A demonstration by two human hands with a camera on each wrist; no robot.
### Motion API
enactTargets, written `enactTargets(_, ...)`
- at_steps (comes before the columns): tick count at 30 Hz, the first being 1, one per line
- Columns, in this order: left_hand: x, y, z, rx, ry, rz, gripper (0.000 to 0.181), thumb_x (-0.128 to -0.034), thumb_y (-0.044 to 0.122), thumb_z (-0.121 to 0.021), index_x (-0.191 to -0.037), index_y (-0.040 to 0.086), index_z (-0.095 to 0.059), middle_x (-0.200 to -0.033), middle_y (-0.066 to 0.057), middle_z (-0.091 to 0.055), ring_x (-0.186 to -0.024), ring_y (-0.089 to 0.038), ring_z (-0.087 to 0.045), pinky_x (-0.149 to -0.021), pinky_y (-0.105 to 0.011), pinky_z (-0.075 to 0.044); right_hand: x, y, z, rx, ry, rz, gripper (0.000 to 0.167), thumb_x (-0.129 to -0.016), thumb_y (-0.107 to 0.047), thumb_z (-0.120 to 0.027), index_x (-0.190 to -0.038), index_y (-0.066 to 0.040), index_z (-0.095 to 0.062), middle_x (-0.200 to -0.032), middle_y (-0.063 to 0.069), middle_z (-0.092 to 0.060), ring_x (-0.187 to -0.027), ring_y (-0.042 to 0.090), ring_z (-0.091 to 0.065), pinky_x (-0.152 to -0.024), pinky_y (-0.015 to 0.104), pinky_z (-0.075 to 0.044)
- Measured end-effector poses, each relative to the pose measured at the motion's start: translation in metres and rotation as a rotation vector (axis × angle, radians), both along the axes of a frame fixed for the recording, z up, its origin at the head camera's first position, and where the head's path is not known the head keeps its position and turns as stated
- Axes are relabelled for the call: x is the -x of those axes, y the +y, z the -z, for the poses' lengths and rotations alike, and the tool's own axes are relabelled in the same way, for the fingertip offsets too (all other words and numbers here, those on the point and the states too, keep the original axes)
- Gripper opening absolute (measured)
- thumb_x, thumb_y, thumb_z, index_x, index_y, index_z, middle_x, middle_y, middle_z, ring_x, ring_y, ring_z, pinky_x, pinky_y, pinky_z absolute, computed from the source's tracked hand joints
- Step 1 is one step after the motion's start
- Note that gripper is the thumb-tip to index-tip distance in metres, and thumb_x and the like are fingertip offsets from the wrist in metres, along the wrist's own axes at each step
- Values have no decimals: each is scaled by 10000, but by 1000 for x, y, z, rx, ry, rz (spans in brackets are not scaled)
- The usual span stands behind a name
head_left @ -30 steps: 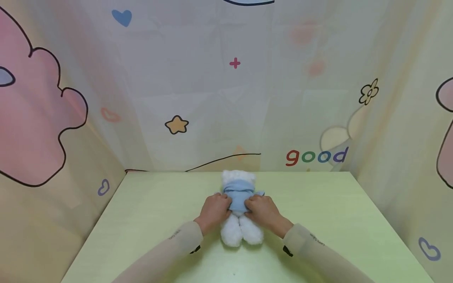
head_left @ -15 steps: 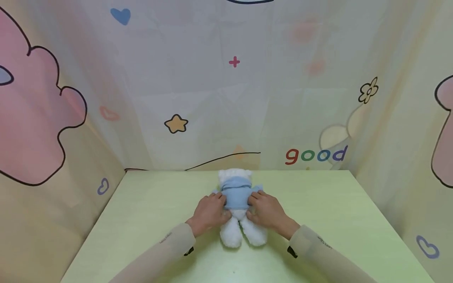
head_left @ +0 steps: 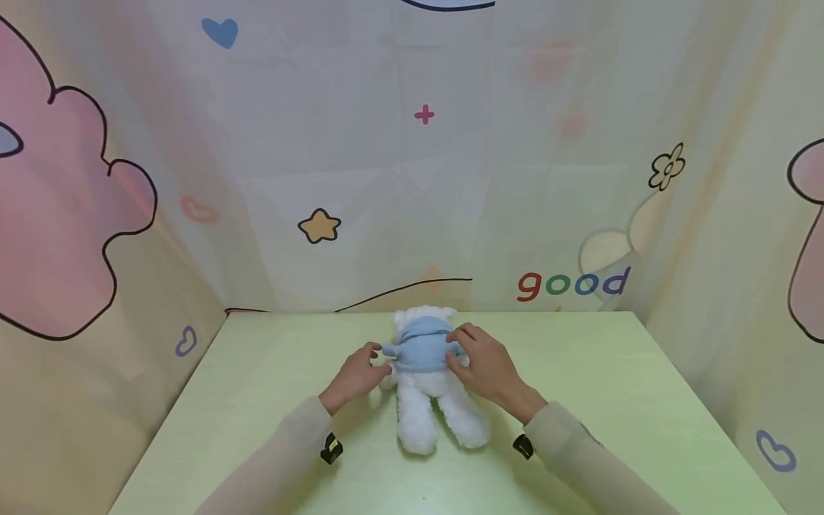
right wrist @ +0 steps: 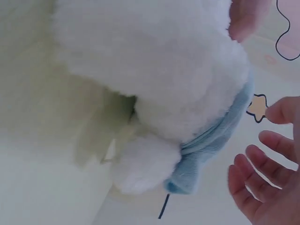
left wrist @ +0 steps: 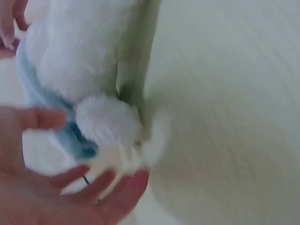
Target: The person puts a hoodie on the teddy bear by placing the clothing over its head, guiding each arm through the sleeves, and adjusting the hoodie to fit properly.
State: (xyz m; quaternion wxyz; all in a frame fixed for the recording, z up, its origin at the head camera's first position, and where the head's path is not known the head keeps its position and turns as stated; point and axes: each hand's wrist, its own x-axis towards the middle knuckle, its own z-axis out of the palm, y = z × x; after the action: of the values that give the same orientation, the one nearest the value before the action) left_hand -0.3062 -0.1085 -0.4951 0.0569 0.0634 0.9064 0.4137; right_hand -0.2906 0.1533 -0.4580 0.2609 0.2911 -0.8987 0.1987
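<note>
A white plush bear [head_left: 418, 408] in a light blue top [head_left: 421, 354] lies on the table with its legs toward me; no face shows. At its left side is my left hand [head_left: 356, 374], fingers spread and bent beside the sleeve. In the left wrist view, thumb and fingers of the left hand [left wrist: 61, 183] are apart around a fluffy white paw [left wrist: 108, 119], gripping nothing. My right hand [head_left: 487, 363] hovers at the bear's right side, partly covering that sleeve. The right wrist view has the right hand [right wrist: 267, 173] loosely bent, clear of the top [right wrist: 225, 126].
The pale green table [head_left: 270, 372] reaches back to a printed curtain [head_left: 360, 143], which also hangs along both sides. The bear's head is close to the table's back edge. A black wrist strap [head_left: 331, 449] shows under the left sleeve.
Both hands gripped the top at first. They have let go and moved apart, the left hand outward to the left. The top sits higher, and the bear's legs lie more spread.
</note>
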Motion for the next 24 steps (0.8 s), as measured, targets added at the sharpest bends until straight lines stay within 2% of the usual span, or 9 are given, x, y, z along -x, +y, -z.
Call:
enactTargets(3, 4, -7, 3, -62, -143, 66, 618, -874, 303, -691, -1387, 46, -460, -1295, -169, -577, -1041, -272, -629, -802, -398, -541, 1, -10, -6, -57, -59, -1, 246, -882, -275, -687, -1091, -148, -675, -1120, 15, -628, -1029, 208, -601, -745, 373, -543)
enactTargets(5, 5, -8, 6, -73, -180, 100, 631, -853, 294, -736, -1362, 30, -471, -1254, -164, -586, -936, -229, -643, -728, -357, -552, 3, -17, -8, -106, -100, -12, 311, -881, -325, -695, -1148, -168, -667, -1193, 17, -603, -1096, 226, -575, -772, 397, -535)
enactTargets(6, 6, -7, 8, -68, -179, 115, 609, -848, 287, -747, -1335, 24, -492, -1231, -155, -595, -892, -208, -640, -695, -336, -548, 3, -21, -8, -124, -122, -23, 340, -878, -345, -701, -1170, -177, -662, -1221, 22, -593, -1120, 236, -564, -788, 411, -530)
enactTargets(10, 8, -3, 16, -53, -88, 173, 402, -879, 241, -715, -1195, 27, -594, -1138, -132, -628, -764, -177, -646, -605, -291, -525, 6, -29, -6, -195, -177, -43, 367, -878, -396, -702, -1189, -207, -649, -1240, 16, -575, -1144, 240, -546, -840, 421, -514)
enactTargets(13, 8, -2, 18, -108, -54, 193, 271, -906, 209, -669, -1119, 47, -622, -1133, -133, -632, -777, -181, -675, -624, -294, -540, 6, -30, -5, -210, -204, -37, 356, -879, -394, -703, -1178, -210, -648, -1223, 17, -577, -1136, 244, -545, -846, 419, -518)
enactTargets(15, 8, -2, 16, -194, -58, 196, 229, -919, 173, -640, -1095, 32, -598, -1160, -154, -612, -838, -202, -694, -675, -318, -571, 6, -29, -6, -194, -219, -31, 353, -878, -377, -707, -1182, -208, -645, -1228, 24, -579, -1140, 253, -548, -854, 430, -518)
enactTargets(20, 10, 0, 7, -483, -111, 162, 180, -945, 94, -583, -1067, -1, -491, -1185, -183, -549, -1041, -299, -656, -789, -406, -594, 8, -22, -8, -124, -226, -42, 363, -882, -315, -701, -1201, -153, -634, -1246, 72, -604, -1144, 283, -601, -899, 455, -520)
enactTargets(22, 11, 3, 2, -555, -110, 139, 174, -945, 79, -579, -1061, 5, -471, -1161, -178, -550, -1061, -313, -638, -801, -427, -591, 10, -18, -8, -100, -242, -42, 369, -893, -305, -681, -1219, -140, -623, -1253, 82, -608, -1141, 283, -619, -914, 456, -519)
enactTargets(24, 11, 6, -6, -589, -77, 116, 178, -941, 67, -584, -1065, 4, -473, -1126, -179, -567, -1034, -329, -649, -795, -442, -590, 11, -15, -9, -53, -277, -41, 371, -900, -295, -673, -1232, -142, -614, -1265, 86, -606, -1150, 288, -621, -926, 465, -513)
